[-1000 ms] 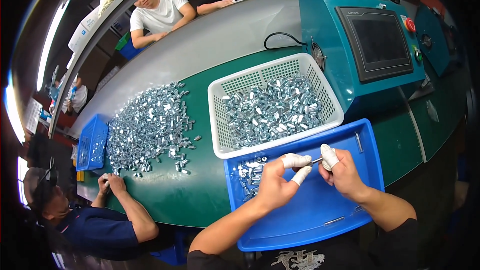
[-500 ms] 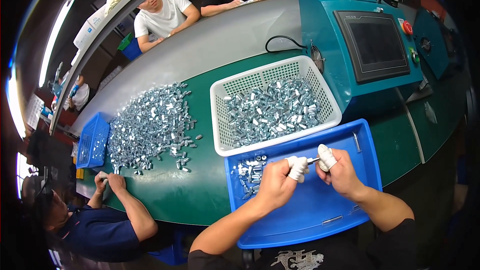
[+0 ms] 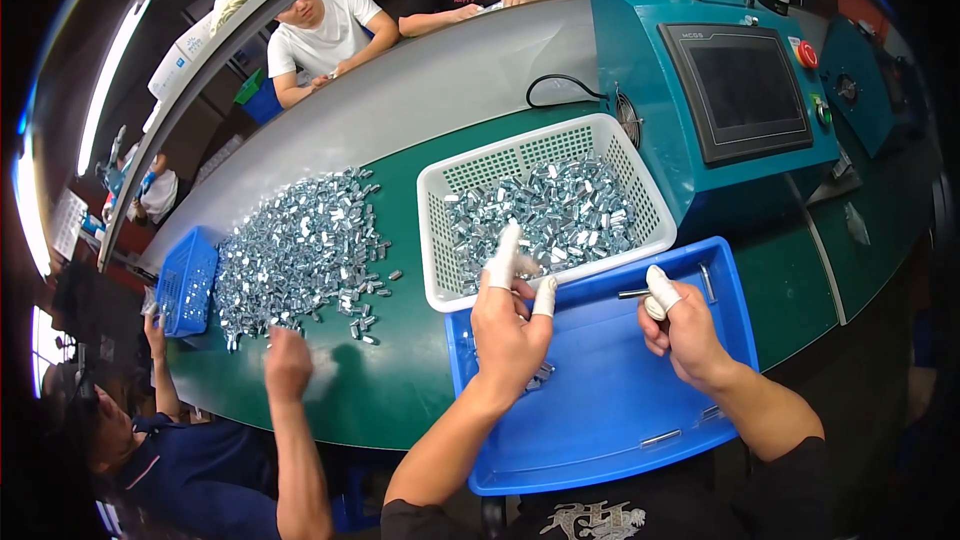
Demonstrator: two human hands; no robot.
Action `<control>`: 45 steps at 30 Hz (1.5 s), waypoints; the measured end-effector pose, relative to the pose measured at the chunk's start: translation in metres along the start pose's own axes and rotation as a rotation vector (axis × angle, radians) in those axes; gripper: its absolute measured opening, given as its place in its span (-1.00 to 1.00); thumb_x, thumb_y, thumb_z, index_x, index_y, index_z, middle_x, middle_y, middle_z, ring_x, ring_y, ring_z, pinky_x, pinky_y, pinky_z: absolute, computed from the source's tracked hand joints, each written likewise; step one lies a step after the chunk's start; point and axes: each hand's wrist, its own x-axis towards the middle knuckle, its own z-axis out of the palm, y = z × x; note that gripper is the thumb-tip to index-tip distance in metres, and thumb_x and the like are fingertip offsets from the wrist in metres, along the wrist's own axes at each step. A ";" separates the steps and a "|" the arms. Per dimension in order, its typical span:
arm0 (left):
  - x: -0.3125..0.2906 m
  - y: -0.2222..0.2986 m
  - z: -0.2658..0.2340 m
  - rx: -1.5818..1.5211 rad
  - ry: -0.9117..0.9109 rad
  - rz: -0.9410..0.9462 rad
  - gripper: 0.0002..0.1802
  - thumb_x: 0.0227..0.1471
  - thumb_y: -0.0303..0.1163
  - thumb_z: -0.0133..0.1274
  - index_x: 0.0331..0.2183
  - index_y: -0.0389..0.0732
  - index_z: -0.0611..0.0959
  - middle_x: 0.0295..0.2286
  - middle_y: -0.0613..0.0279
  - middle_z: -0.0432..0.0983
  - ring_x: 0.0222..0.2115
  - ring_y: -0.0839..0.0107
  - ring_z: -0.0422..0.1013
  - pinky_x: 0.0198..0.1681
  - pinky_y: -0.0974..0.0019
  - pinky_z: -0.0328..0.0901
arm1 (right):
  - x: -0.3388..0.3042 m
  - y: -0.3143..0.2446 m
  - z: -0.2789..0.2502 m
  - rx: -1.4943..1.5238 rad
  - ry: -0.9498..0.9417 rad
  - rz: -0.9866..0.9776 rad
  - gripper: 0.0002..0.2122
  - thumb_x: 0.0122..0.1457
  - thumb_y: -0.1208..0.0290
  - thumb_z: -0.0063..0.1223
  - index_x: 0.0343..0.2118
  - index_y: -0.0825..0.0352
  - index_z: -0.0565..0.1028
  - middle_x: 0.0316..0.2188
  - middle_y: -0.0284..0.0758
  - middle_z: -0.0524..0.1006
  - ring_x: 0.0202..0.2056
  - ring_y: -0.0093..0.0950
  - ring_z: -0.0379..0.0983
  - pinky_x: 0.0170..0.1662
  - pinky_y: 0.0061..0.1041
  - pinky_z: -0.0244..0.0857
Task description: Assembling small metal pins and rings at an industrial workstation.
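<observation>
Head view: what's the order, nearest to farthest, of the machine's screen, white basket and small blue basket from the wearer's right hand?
1. White basket: ahead-left of the right hand.
2. Screen: farther back, on the machine.
3. Blue basket: far left.

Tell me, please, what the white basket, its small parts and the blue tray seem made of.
White basket: probably moulded plastic, slightly glossy, judging by its perforated walls. Small parts: likely metal, perhaps plated, bright and silvery with sharp highlights. Blue tray: apparently smooth plastic, uniformly coloured, with soft sheen.
</observation>
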 end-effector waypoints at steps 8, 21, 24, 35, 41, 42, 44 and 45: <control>-0.026 0.004 -0.008 0.798 -0.489 0.160 -0.69 -0.25 -0.20 0.25 -0.58 -0.24 0.58 -0.68 0.17 0.46 -0.56 0.17 0.46 -0.51 0.15 0.34 | -0.004 0.000 -0.002 -0.059 -0.033 -0.015 -0.59 0.28 0.16 -0.28 -0.68 0.28 0.27 -0.77 -0.42 0.26 -0.78 -0.70 0.03 -0.72 -0.68 -0.02; -0.022 -0.033 -0.006 0.910 -0.634 0.124 -0.92 -0.18 -0.48 0.03 -0.49 -0.24 0.56 -0.49 0.09 0.50 -0.41 0.17 0.47 -0.45 0.20 0.38 | -0.003 0.002 0.007 -0.105 -0.005 0.012 -0.58 0.27 0.10 -0.29 -0.66 0.27 0.28 -0.81 -0.45 0.22 -0.81 -0.70 0.01 -0.75 -0.69 -0.07; -0.025 -0.036 -0.003 0.917 -0.668 0.083 -0.76 -0.16 -0.29 0.14 -0.45 -0.26 0.55 -0.49 0.05 0.50 -0.40 0.12 0.46 -0.38 0.12 0.36 | -0.004 0.004 0.006 -0.101 -0.010 0.000 -0.57 0.27 0.09 -0.28 -0.67 0.26 0.26 -0.81 -0.44 0.22 -0.81 -0.70 0.01 -0.75 -0.68 -0.07; -0.024 0.003 0.003 -0.014 -0.538 -0.108 -0.78 -0.06 -0.43 0.17 -0.32 -0.30 0.57 -0.58 0.28 0.47 -0.59 0.56 0.36 -0.47 0.45 0.31 | -0.004 0.003 -0.005 -0.166 0.001 -0.060 -0.60 0.26 0.10 -0.24 -0.64 0.26 0.30 -0.78 -0.44 0.27 -0.79 -0.70 0.07 -0.73 -0.68 -0.03; -0.022 -0.001 0.007 -0.285 -0.461 -0.127 -0.77 -0.04 -0.51 0.13 -0.25 -0.28 0.59 -0.32 0.22 0.54 -0.32 0.53 0.45 -0.27 0.45 0.37 | -0.002 0.002 -0.003 -0.271 0.016 -0.093 -0.56 0.26 0.12 -0.24 -0.72 0.26 0.28 -0.81 -0.45 0.26 -0.79 -0.69 0.09 -0.72 -0.69 -0.01; -0.022 -0.002 0.005 -0.312 -0.452 -0.122 -0.77 -0.04 -0.54 0.12 -0.24 -0.30 0.58 -0.29 0.20 0.54 -0.32 0.51 0.45 -0.26 0.43 0.38 | -0.002 0.002 -0.003 -0.273 0.011 -0.106 -0.55 0.26 0.13 -0.24 -0.74 0.25 0.28 -0.81 -0.45 0.26 -0.79 -0.69 0.09 -0.72 -0.69 -0.01; -0.021 -0.002 0.003 -0.380 -0.475 -0.142 -0.75 0.02 -0.56 0.04 -0.18 -0.31 0.54 -0.26 0.12 0.52 -0.30 0.43 0.46 -0.25 0.40 0.39 | 0.000 0.004 -0.005 -0.204 -0.010 -0.102 -0.58 0.27 0.15 -0.24 -0.70 0.27 0.29 -0.80 -0.45 0.27 -0.78 -0.70 0.09 -0.72 -0.69 -0.01; -0.021 0.002 0.003 -0.448 -0.460 -0.177 -0.74 0.05 -0.55 0.00 -0.15 -0.32 0.51 -0.24 0.07 0.51 -0.28 0.38 0.47 -0.25 0.38 0.40 | -0.001 0.002 -0.004 -0.210 -0.006 -0.104 -0.58 0.27 0.15 -0.24 -0.69 0.27 0.30 -0.80 -0.45 0.27 -0.77 -0.70 0.09 -0.71 -0.69 -0.01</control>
